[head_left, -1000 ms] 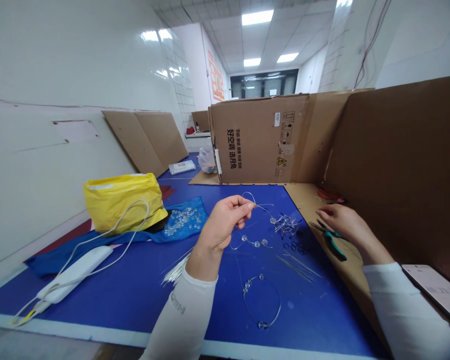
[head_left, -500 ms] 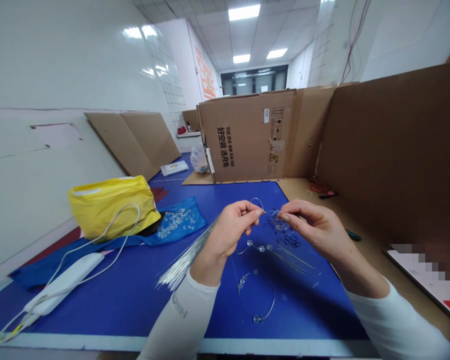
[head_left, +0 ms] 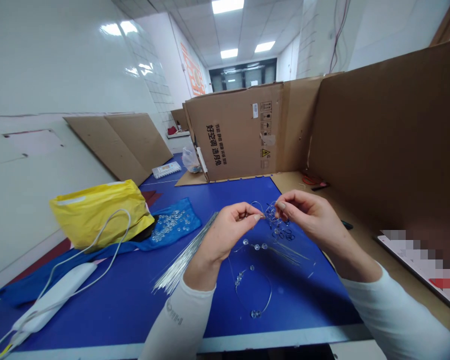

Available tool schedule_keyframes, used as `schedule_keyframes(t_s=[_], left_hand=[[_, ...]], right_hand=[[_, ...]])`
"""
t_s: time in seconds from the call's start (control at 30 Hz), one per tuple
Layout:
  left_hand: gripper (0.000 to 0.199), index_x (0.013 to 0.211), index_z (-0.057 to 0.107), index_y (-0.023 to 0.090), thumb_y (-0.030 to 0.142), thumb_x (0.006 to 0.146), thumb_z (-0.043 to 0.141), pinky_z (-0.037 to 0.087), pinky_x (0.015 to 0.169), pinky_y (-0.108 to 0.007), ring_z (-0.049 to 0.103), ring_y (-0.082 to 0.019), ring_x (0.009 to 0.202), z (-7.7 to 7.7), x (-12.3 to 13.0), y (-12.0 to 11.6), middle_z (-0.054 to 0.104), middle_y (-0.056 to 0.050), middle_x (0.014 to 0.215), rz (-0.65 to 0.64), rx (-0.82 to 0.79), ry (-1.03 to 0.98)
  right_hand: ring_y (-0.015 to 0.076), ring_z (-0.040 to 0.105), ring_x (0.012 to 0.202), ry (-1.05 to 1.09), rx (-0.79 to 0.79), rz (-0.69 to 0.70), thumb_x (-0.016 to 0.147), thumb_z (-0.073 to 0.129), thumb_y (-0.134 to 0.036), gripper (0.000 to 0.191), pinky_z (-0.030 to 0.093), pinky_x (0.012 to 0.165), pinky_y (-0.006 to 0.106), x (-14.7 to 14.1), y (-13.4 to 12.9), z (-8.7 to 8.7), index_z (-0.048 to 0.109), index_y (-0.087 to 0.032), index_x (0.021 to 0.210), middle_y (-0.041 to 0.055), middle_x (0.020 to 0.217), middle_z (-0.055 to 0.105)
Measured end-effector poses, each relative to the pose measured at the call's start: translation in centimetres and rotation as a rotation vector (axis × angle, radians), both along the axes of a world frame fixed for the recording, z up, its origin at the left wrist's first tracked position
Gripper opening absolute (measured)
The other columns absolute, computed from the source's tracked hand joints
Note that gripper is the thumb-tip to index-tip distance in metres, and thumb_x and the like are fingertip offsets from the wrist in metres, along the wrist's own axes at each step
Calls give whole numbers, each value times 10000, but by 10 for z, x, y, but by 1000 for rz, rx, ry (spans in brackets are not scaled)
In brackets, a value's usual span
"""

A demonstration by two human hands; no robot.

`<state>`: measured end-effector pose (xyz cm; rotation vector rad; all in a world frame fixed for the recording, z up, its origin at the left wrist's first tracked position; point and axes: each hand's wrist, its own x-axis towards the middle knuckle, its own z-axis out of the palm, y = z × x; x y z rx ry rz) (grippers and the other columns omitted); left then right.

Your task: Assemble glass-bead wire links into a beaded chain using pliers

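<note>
Over the blue surface point(head_left: 303, 305), the head view shows our two hands close together. Our left hand point(head_left: 228, 235) is closed in a small pinch, and its thumb and first finger hold a thin wire point(head_left: 255, 205). Our right hand point(head_left: 307, 217) is pinched too, with its fingertips point(head_left: 281, 205) on a small bunch of clear beads point(head_left: 277, 219) on wire. This bunch hangs just beside the left hand's pinch, up above the surface. We cannot tell how many wires are in it.

The wire looks very light and thin. We think it can bend but may spring back. The beads look smooth and hard, so they could slip and roll away, and they may chip if they fall. It seems best to hold the wire close to the beads, using just our fingertips.

Under our hands lie a beaded wire point(head_left: 255, 246) and a round wire loop point(head_left: 251, 295) with beads on it. By our left arm is a bunch of long silver wires point(head_left: 183, 255). Farther left, loose beads sit on a blue cloth point(head_left: 180, 225), next to a yellow bag point(head_left: 97, 215) and a white charger point(head_left: 54, 297). Ahead stands a big cardboard box point(head_left: 232, 132).
</note>
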<state>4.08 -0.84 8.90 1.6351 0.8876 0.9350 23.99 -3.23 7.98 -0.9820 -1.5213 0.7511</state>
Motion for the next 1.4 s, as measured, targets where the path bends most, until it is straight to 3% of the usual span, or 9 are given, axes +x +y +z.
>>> schedule_keyframes(t_s=[0.3, 1.4], left_hand=[[197, 863, 719, 165, 346, 789, 696, 372, 629, -264, 495, -113, 649, 1, 1, -2, 629, 0, 728, -25, 0, 8], [193, 856, 724, 153, 326, 770, 718, 346, 595, -254, 467, -102, 618, 1, 1, -2, 637, -6, 724, -37, -14, 23]], right_hand=[[113, 557, 573, 3, -6, -6, 871, 621, -324, 163, 438, 552, 261, -1, 0, 1, 647, -185, 791, 2, 681, 652], [119, 577, 563, -35, 44, -5, 884, 650, -345, 174, 449, 542, 262, -1, -1, -3, 681, -188, 816, 4, 670, 656]])
